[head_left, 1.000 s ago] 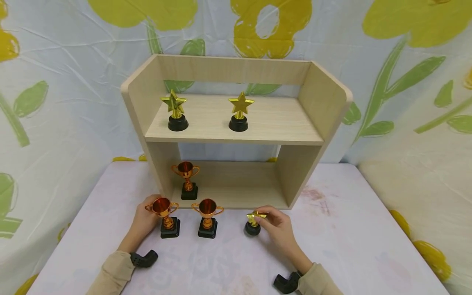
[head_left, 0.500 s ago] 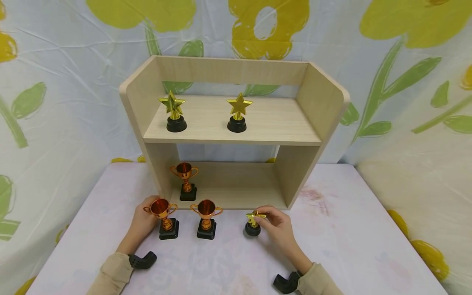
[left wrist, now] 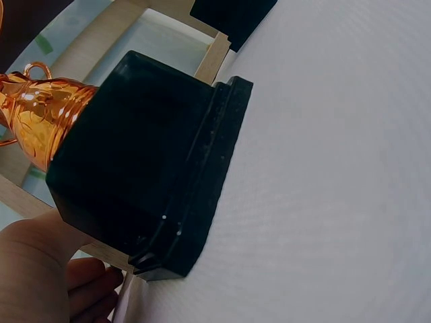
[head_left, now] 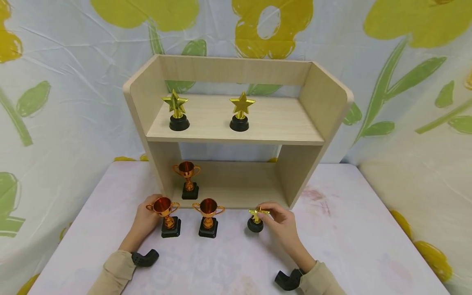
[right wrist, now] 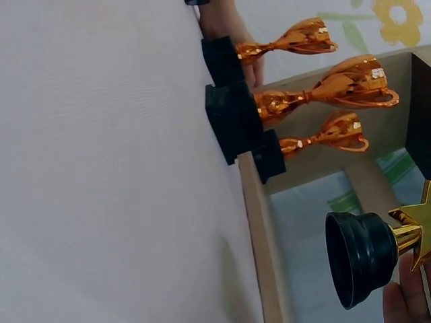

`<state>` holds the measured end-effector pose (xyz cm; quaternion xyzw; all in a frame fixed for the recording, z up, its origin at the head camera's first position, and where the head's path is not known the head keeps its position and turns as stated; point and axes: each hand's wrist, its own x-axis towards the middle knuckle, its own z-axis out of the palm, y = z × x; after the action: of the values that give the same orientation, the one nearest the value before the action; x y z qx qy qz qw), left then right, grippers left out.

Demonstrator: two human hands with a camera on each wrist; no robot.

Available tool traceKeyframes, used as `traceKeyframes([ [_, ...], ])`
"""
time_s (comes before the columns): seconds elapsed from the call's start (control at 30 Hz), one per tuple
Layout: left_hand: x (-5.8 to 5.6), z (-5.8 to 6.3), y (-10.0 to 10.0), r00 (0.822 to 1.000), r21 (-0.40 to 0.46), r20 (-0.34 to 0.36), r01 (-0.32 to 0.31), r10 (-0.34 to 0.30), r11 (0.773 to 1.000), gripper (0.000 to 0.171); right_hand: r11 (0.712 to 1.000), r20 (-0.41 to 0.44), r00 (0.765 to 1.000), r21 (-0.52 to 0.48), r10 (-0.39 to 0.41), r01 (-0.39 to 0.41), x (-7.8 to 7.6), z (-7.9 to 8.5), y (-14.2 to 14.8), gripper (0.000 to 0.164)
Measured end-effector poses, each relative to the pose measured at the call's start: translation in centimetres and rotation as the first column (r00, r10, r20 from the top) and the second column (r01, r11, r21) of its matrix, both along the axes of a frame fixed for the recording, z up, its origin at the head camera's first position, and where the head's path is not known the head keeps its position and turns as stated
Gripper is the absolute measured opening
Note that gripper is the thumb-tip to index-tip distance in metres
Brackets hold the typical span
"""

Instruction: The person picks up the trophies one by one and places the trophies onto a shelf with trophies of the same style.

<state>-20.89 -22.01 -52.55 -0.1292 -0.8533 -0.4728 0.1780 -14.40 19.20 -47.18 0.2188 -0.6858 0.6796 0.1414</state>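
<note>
My right hand (head_left: 283, 225) pinches a gold star trophy (head_left: 255, 219) by its star, just in front of the wooden shelf (head_left: 236, 141). In the right wrist view the round black base (right wrist: 360, 259) is raised off the table, its underside showing. My left hand (head_left: 144, 219) rests beside and behind the left bronze cup trophy (head_left: 164, 209), fingers loosely curled. From the left wrist, that trophy's black base (left wrist: 135, 155) hides part of the thumb. A second bronze cup trophy (head_left: 208, 209) stands upright on the table between the hands.
Two more gold star trophies, one left (head_left: 178, 119) and one near the middle (head_left: 239, 119), stand on the upper board. A third bronze cup trophy (head_left: 189, 180) is at the left of the lower board. A flowered cloth (head_left: 73, 102) hangs behind the white-covered table (head_left: 350, 229).
My right hand has moved slightly up and right with the gold star trophy. My left hand and the cup trophies stay put.
</note>
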Motion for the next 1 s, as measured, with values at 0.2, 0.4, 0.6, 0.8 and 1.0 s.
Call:
traceKeyframes([
  [0.2, -0.1, 0.0, 0.0, 1.0, 0.004, 0.016, 0.0, -0.001, 1.0, 0.029, 1.0, -0.018, 1.0, -0.016, -0.008, 0.008, -0.1, 1.0, -0.2, 0.02],
  [0.4, 0.0, 0.2, 0.1, 1.0, -0.007, 0.001, 0.0, 0.0, 1.0, 0.027, 0.999, -0.025, 0.999, -0.024, -0.022, 0.021, -0.2, 1.7, -0.3, 0.021],
  [0.6, 0.0, 0.2, 0.0, 1.0, -0.005, 0.008, -0.007, 0.007, 1.0, 0.028, 0.999, 0.024, 0.999, -0.011, -0.036, 0.036, -0.1, 2.3, -0.2, 0.02],
  [0.8, 0.1, 0.1, -0.1, 1.0, -0.001, 0.03, -0.009, 0.009, 1.0, 0.029, 0.999, 0.012, 0.999, -0.012, -0.04, 0.04, -0.2, 2.8, 0.0, 0.019],
  [1.0, 0.0, 0.2, 0.1, 1.0, 0.003, 0.02, -0.002, 0.002, 1.0, 0.028, 0.998, -0.003, 0.999, -0.023, -0.052, 0.052, -0.2, 3.2, 0.3, 0.02],
])
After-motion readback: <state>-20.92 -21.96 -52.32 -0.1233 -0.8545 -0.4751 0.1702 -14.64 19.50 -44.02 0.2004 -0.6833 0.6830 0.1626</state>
